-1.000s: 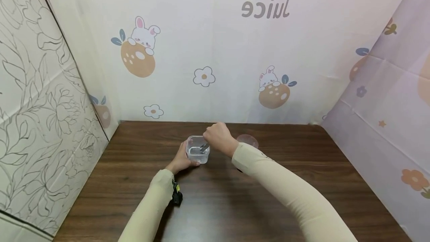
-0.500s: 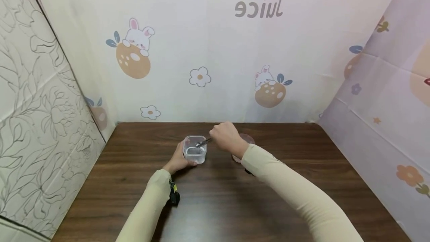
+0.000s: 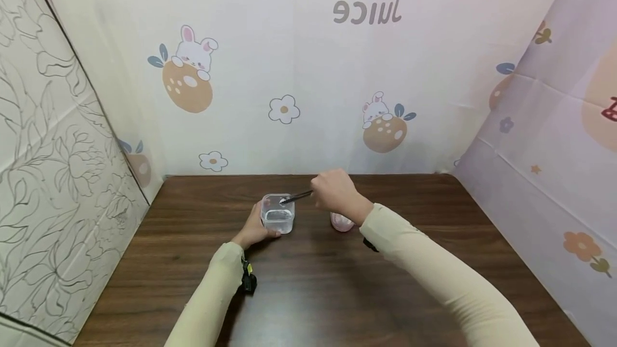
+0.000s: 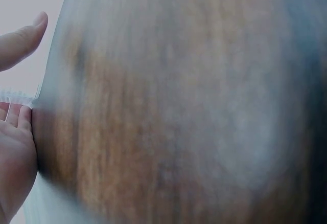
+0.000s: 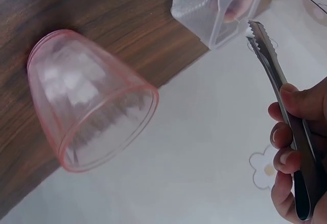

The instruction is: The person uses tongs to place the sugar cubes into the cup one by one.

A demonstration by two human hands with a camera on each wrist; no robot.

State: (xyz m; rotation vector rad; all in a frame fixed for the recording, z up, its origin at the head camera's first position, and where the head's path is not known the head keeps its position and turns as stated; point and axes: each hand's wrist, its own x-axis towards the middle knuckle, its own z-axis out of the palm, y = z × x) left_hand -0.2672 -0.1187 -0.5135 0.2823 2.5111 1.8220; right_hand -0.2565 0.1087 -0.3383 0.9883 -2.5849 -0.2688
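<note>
My left hand [image 3: 253,229] grips a clear square plastic container [image 3: 278,225] by its left side, thumb at the front, keeping it upright on the table. My right hand [image 3: 335,193] holds metal tongs [image 3: 298,196] whose serrated tips are above the container's rim. A small whitish piece [image 5: 249,31] shows at those tips, possibly ice. Beneath my right hand stands a pinkish transparent cup [image 5: 97,106], partly hidden in the head view; whitish cubes are inside it. The left wrist view catches the thumb [image 4: 23,42] and part of the palm, with the container barely visible.
Dark wood tabletop [image 3: 308,293] lies under everything. Behind it hangs a pale printed curtain [image 3: 318,138], with a similar one on the right and a flower-patterned panel [image 3: 67,165] on the left. Black wrist cameras are strapped to both forearms.
The tongs have risen out of the container and moved right with my right hand, now carrying a small whitish piece. More of the cup's lower part shows. My left hand keeps its hold.
</note>
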